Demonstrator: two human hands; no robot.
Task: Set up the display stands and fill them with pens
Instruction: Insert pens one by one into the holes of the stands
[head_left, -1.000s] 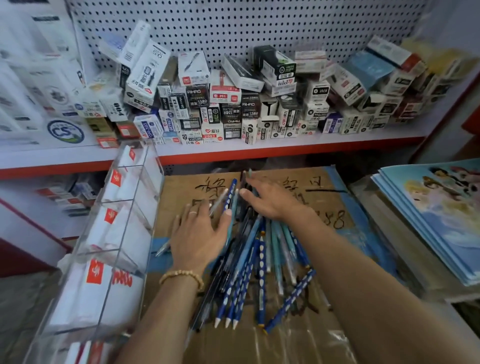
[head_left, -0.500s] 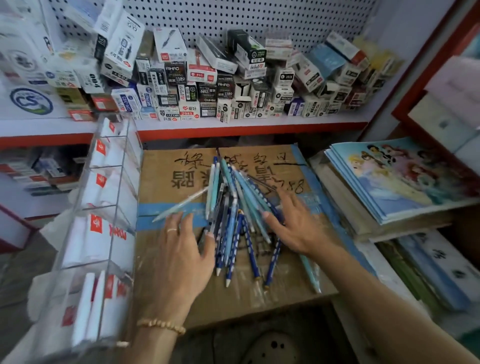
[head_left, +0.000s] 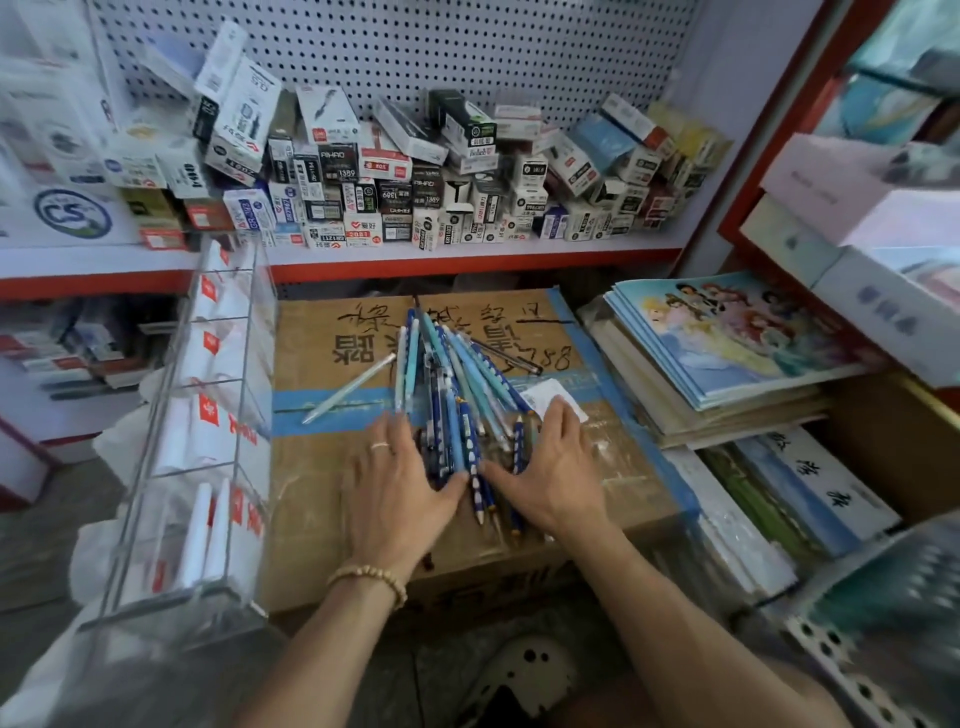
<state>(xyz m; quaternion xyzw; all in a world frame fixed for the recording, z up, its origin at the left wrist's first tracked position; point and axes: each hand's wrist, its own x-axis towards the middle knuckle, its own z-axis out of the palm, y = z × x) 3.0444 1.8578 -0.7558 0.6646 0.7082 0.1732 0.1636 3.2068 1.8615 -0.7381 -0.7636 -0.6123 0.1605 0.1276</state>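
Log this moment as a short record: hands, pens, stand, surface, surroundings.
left hand: flat, fingers straight, pressing the left side of the pile
right hand: flat, pressing the right side
pens: fanned pile of blue and teal pens; one pale pen lies apart, to the left
stand: clear acrylic tiered display stand, left of the box
surface: brown cardboard box with blue tape
surroundings: shelf of small pen boxes behind

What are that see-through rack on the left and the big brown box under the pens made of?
The rack looks like clear acrylic or similar hard plastic: glossy, see-through panels with crisp edges. The box looks like matte brown corrugated cardboard, with printed characters, handwriting and blue tape across its top; shiny clear tape seems to cover part of it.
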